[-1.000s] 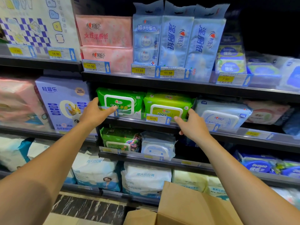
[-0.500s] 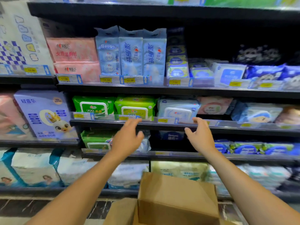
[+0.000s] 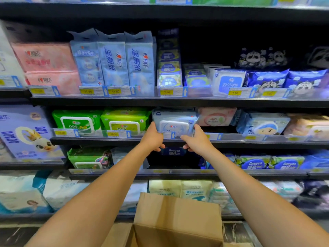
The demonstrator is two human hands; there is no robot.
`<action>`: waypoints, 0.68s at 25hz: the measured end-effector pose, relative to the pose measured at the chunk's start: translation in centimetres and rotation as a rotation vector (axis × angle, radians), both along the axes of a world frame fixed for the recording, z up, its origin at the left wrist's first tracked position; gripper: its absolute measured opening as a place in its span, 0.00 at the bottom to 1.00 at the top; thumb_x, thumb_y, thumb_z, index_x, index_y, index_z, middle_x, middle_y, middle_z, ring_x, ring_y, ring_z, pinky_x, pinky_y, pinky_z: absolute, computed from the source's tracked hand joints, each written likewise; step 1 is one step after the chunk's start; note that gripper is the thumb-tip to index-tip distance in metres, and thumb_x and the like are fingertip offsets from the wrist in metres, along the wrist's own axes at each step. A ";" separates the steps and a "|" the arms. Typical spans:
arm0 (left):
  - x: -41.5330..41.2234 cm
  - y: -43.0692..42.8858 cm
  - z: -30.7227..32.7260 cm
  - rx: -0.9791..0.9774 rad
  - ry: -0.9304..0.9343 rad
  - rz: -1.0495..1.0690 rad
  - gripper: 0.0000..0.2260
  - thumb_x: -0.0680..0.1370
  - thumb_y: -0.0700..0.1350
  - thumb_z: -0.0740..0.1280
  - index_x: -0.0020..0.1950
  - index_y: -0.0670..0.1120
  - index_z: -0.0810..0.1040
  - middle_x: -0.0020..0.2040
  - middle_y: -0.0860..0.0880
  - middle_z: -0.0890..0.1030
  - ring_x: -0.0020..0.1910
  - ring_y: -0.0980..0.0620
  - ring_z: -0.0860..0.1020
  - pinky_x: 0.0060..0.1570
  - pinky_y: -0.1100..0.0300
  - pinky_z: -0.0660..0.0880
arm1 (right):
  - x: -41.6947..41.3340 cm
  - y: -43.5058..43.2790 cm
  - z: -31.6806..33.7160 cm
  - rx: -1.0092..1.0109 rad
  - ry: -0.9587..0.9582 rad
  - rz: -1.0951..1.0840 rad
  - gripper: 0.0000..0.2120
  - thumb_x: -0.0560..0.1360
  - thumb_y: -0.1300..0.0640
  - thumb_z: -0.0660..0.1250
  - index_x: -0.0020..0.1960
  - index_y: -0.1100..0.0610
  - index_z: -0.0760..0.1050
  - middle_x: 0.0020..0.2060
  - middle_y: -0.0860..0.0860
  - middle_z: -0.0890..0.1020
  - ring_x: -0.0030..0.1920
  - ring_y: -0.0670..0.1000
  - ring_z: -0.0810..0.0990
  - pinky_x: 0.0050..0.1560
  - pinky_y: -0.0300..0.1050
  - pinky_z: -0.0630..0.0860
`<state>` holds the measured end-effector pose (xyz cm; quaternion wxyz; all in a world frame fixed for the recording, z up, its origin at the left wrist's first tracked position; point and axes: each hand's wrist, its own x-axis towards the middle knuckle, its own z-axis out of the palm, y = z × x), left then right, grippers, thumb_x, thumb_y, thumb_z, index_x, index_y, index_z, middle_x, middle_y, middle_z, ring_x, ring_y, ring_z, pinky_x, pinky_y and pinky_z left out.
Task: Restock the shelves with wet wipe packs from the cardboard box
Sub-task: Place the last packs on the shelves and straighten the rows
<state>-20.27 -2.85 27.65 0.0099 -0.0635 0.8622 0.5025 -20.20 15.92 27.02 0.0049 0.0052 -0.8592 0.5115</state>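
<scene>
Two bare hands reach up to the middle shelf, one at each lower corner of a pale blue wet wipe pack (image 3: 175,122) with a white flip lid. The left hand (image 3: 153,138) has its thumb raised against the pack's left edge while its other fingers curl down over the front lip of the shelf (image 3: 249,142); the right hand (image 3: 197,139) mirrors it, thumb up at the pack's right edge and fingers bent under the lip. Whether either hand truly grips the pack or only rests against it cannot be told, since the clear price rail (image 3: 117,134) hides the pack's lower edge. The pack lies flat on the shelf, just beside a lime green wipe pack (image 3: 124,120) on its left and a pink wipe pack (image 3: 216,116) on its right. Farther left sits a darker green pack marked 999 (image 3: 76,120). On the shelf above, tall light blue packs (image 3: 114,63) stand upright next to stacked pink tissue packs (image 3: 44,57). Below the hands, a dark blue Deeyeo pack (image 3: 174,152) shows between the wrists. Both forearms stretch up from the bottom of the view, and between them stands the open cardboard box (image 3: 176,214), its rear flap raised, low in front of the bottom shelf.
</scene>
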 end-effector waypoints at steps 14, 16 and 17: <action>1.1 -2.1 -2.8 -0.037 0.138 0.066 0.31 0.83 0.39 0.60 0.83 0.60 0.56 0.80 0.52 0.67 0.36 0.53 0.87 0.38 0.50 0.86 | -1.3 -0.5 -1.0 -0.041 0.057 0.124 0.24 0.75 0.57 0.74 0.67 0.46 0.69 0.60 0.50 0.78 0.45 0.52 0.83 0.36 0.39 0.82; 1.6 -2.1 -2.7 -0.050 0.169 0.034 0.29 0.82 0.40 0.61 0.80 0.61 0.60 0.77 0.53 0.70 0.38 0.52 0.86 0.39 0.49 0.86 | -1.3 -0.3 -1.3 -0.042 0.062 0.148 0.26 0.76 0.57 0.74 0.70 0.46 0.68 0.63 0.52 0.76 0.50 0.54 0.82 0.35 0.38 0.80; 2.1 -1.9 -2.5 -0.059 0.197 0.032 0.28 0.81 0.40 0.62 0.77 0.61 0.62 0.74 0.54 0.71 0.41 0.51 0.86 0.41 0.47 0.85 | -1.1 0.1 -1.4 -0.025 0.066 0.163 0.27 0.76 0.57 0.74 0.71 0.46 0.67 0.65 0.51 0.74 0.53 0.55 0.82 0.37 0.39 0.81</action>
